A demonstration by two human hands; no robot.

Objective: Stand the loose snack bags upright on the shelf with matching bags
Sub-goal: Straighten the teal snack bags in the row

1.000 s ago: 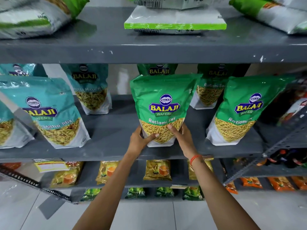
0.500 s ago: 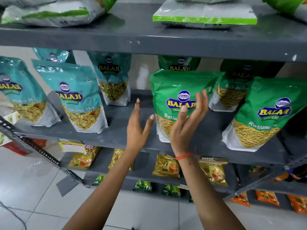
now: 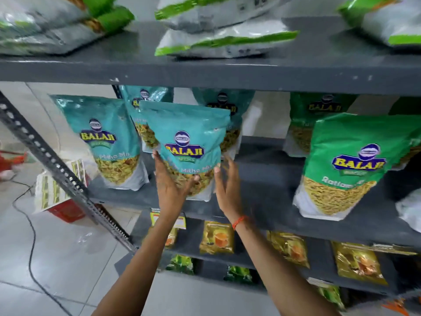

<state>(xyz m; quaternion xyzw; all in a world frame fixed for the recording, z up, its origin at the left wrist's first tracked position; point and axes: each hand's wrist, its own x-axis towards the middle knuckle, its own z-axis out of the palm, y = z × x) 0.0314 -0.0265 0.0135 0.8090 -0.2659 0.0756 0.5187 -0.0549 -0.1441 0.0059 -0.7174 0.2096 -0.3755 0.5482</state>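
Note:
A teal Mitha Mix bag (image 3: 186,133) stands upright at the front of the grey middle shelf (image 3: 262,201). My left hand (image 3: 169,181) grips its lower left side, thumb across the front. My right hand (image 3: 227,185) rests against its lower right edge with the fingers spread. More teal bags stand beside and behind it: one to the left (image 3: 102,137), two at the back (image 3: 145,103) (image 3: 225,103). Green Ratlami Sev bags (image 3: 346,160) (image 3: 319,110) stand upright on the shelf's right part.
The top shelf (image 3: 205,71) holds white-and-green bags (image 3: 218,42) lying flat. Lower shelves carry small yellow packets (image 3: 216,240). A perforated metal brace (image 3: 57,169) slants across the left. A red crate (image 3: 66,208) and a black cable (image 3: 32,247) lie on the tiled floor.
Both hands left the green Ratlami Sev bag and moved left. They now hold the front teal Mitha Mix bag. My view has swung left too.

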